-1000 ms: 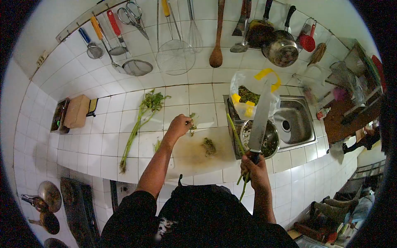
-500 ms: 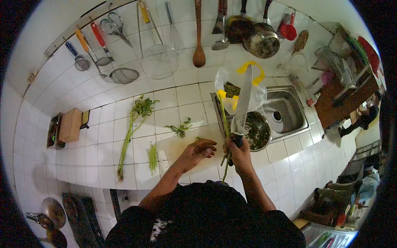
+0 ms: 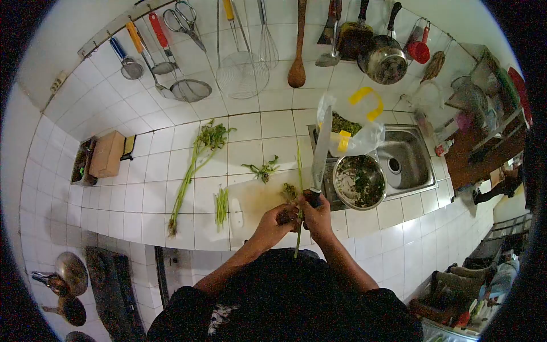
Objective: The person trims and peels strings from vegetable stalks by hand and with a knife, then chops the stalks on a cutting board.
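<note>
My right hand (image 3: 317,216) grips the dark handle of a large kitchen knife (image 3: 322,148), its broad blade pointing up and away from me. A long green stalk (image 3: 299,162) runs between my two hands, its lower end near my shirt. My left hand (image 3: 277,224) has its fingers closed at the stalk, touching or almost touching my right hand. Both are over a pale cutting board (image 3: 250,199), where a small leafy piece (image 3: 289,191) lies beyond my fingers. Left of the board are cut green stems (image 3: 221,208), and a leafy sprig (image 3: 262,169) lies behind it.
A bunch of leafy stalks (image 3: 188,176) lies on the white tiled counter (image 3: 156,199). To the right stand a metal bowl (image 3: 359,182) of chopped greens, a plastic bag (image 3: 370,137) and a sink (image 3: 419,162). A cardboard box (image 3: 107,154) sits far left. Utensils hang on the wall.
My left hand has moved right and closed on the stalk. The right hand has shifted left with the knife and stalk, over the board. The camera view has shifted.
</note>
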Demonstrator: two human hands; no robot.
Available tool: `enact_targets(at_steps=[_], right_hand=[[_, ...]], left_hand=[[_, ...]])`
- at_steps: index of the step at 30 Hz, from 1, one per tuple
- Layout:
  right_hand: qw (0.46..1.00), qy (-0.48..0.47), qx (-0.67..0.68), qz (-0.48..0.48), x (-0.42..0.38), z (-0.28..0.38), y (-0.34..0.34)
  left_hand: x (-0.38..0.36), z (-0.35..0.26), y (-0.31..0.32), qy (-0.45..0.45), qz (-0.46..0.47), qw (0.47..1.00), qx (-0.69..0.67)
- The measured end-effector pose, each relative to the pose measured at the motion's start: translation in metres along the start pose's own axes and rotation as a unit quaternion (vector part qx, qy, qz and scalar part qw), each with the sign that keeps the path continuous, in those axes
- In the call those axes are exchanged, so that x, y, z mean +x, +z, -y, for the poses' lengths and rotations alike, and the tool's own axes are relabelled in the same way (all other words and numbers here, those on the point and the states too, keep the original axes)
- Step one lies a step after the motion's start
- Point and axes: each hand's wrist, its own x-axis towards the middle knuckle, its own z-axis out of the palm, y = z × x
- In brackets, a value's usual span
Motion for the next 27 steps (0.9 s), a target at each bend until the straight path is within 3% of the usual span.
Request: enact_targets(at_steps=[3, 8, 10, 12, 13, 14, 16, 17, 19, 23, 26, 27], right_hand=[[0.999, -0.041, -0.017, 0.015, 0.0, -0.012, 0.002], [0.995, 0.035, -0.09, -0.012, -0.001, -0.011, -0.003], [0.996, 0.022, -0.086, -0.022, 0.006, -0.02, -0.009], [0.982, 0.054, -0.181, -0.015, 0.013, -0.024, -0.023], [0.977, -0.012, -0.214, 0.005, 0.022, -0.039, -0.031], [0.976, -0.012, -0.218, 0.005, 0.026, -0.051, -0.042], [0.932, -0.097, -0.348, -0.012, 0.026, -0.053, -0.047], [0.93, -0.1, -0.353, -0.009, 0.026, -0.053, -0.05], [0.855, -0.071, -0.513, -0.026, 0.026, -0.051, -0.052], [0.829, -0.081, -0.553, -0.03, 0.036, -0.062, -0.055], [0.802, -0.046, -0.59, -0.089, 0.04, -0.063, -0.051], [0.815, -0.056, -0.568, -0.096, 0.039, -0.061, -0.049]], left_hand=[[-0.003, 0.01, -0.002, 0.004, -0.032, 0.999, 0.016], [-0.005, 0.021, -0.014, -0.033, -0.038, 0.999, -0.005], [-0.008, 0.022, -0.023, -0.039, -0.058, 0.997, -0.021], [-0.011, 0.026, -0.033, -0.045, -0.077, 0.995, -0.038], [-0.012, 0.032, -0.04, -0.039, -0.091, 0.994, -0.053], [-0.012, 0.037, -0.047, -0.033, -0.106, 0.991, -0.069], [-0.015, 0.044, -0.06, -0.013, -0.091, 0.991, -0.099], [-0.017, 0.047, -0.066, -0.022, -0.105, 0.987, -0.118], [-0.015, 0.053, -0.073, -0.028, -0.15, 0.985, -0.082], [-0.015, 0.052, -0.085, -0.024, -0.17, 0.975, -0.138], [-0.022, 0.027, -0.083, -0.03, -0.152, 0.983, -0.094], [-0.024, 0.023, -0.083, 0.014, -0.148, 0.988, -0.029]])
